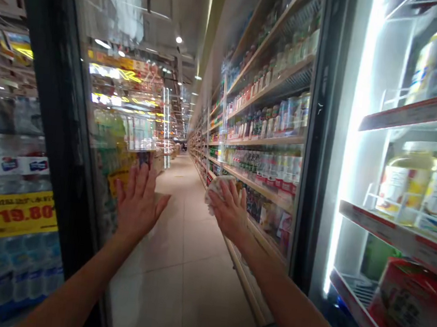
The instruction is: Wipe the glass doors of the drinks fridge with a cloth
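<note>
An open glass cooler door [177, 263] with a black frame stands in front of me, and the shop aisle shows through it. My left hand [138, 202] lies flat on the glass with its fingers spread, holding nothing. My right hand [229, 206] presses a crumpled white cloth [216, 186] against the glass, fingers laid over it. Both forearms reach up from the bottom of the view.
The lit cooler interior [399, 229] on the right holds shelves of bottles and a red box [414, 309]. At the left stand stacked water bottles with a yellow price tag [16, 212]. Through the glass run a tiled aisle and long shelves of bottles [268, 137].
</note>
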`<state>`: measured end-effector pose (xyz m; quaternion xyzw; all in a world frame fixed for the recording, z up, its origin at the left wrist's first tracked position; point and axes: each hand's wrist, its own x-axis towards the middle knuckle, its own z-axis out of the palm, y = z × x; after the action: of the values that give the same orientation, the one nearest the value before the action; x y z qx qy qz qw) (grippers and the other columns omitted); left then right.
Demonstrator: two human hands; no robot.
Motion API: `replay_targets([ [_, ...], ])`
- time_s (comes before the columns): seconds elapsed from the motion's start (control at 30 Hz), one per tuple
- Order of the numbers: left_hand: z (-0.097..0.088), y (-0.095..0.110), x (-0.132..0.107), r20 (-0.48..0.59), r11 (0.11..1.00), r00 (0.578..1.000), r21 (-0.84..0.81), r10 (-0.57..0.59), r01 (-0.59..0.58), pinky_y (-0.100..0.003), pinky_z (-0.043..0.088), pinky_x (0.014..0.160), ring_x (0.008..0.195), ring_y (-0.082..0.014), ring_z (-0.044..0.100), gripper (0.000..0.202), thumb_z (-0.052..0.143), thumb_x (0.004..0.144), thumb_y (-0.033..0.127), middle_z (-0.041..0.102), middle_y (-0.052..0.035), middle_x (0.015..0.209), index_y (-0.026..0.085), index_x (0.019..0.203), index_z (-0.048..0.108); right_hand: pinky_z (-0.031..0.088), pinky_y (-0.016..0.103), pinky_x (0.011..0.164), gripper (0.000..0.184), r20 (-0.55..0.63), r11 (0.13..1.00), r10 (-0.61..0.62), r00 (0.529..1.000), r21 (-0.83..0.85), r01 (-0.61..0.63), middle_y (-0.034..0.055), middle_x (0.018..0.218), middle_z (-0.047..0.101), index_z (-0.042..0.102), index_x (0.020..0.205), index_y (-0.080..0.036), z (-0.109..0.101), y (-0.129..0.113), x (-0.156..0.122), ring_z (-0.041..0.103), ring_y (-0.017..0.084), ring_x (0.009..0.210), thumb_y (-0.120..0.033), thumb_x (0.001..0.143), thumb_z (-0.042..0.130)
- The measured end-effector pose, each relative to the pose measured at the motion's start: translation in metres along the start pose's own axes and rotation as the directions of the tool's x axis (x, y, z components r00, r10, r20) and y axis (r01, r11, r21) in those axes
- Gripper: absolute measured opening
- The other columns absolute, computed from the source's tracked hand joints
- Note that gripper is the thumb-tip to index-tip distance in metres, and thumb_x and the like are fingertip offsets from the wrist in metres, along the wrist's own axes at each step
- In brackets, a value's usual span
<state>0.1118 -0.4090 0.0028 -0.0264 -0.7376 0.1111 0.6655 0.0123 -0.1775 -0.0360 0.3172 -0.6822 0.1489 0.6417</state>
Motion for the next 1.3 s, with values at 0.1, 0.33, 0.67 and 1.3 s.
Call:
replay_targets([
  [0.1,0.0,0.0,0.0,0.007,1.0,1.0,0.0,-0.005,0.005,-0.053,0.01,0.113,0.141,-0.0285,0.014,0.071,0.048,0.087,0.044,0.028,-0.0169,0.148,0.016,0.145,0.018,0.022,0.055,0.107,0.04,-0.12,0.963,0.254,0.96,-0.059,-0.262,0.0086,0.145,0.039,0.047,0.13,-0.029,-0.004,0.03,-0.012,0.022,0.026,0.139,-0.025,0.091,0.041],
  [0.33,0.0,0.0,0.0,0.003,0.999,1.0,-0.03,-0.014,0.014,-0.054,0.011,0.112,0.141,-0.0283,0.015,0.07,0.048,0.087,0.043,0.028,-0.0159,0.148,0.018,0.145,0.018,0.021,0.053,0.109,0.043,-0.014,0.984,0.179,0.984,-0.013,-0.179,0.0066,0.15,0.03,0.05,0.129,-0.031,0.0,0.0,-0.006,0.013,0.028,0.142,-0.025,0.087,0.049],
  [0.67,0.005,0.002,-0.006,0.043,0.996,0.995,-0.034,-0.087,0.088,-0.055,0.009,0.113,0.141,-0.0279,0.013,0.066,0.045,0.089,0.043,0.027,-0.0157,0.148,0.016,0.144,0.021,0.028,0.059,0.103,0.045,-0.184,0.864,0.482,0.857,-0.064,-0.5,0.015,0.149,0.028,0.043,0.135,-0.023,-0.008,0.041,-0.04,0.014,0.031,0.141,-0.022,0.09,0.04],
  [1.3,0.001,0.005,-0.005,0.05,0.997,0.996,-0.012,-0.076,0.076,-0.052,0.009,0.113,0.141,-0.0266,0.012,0.064,0.042,0.09,0.042,0.026,-0.0151,0.149,0.016,0.144,0.021,0.02,0.054,0.109,0.042,-0.013,0.972,0.228,0.973,-0.049,-0.229,0.0052,0.145,0.038,0.051,0.127,-0.032,-0.011,0.06,-0.016,0.022,0.025,0.14,-0.022,0.087,0.042],
])
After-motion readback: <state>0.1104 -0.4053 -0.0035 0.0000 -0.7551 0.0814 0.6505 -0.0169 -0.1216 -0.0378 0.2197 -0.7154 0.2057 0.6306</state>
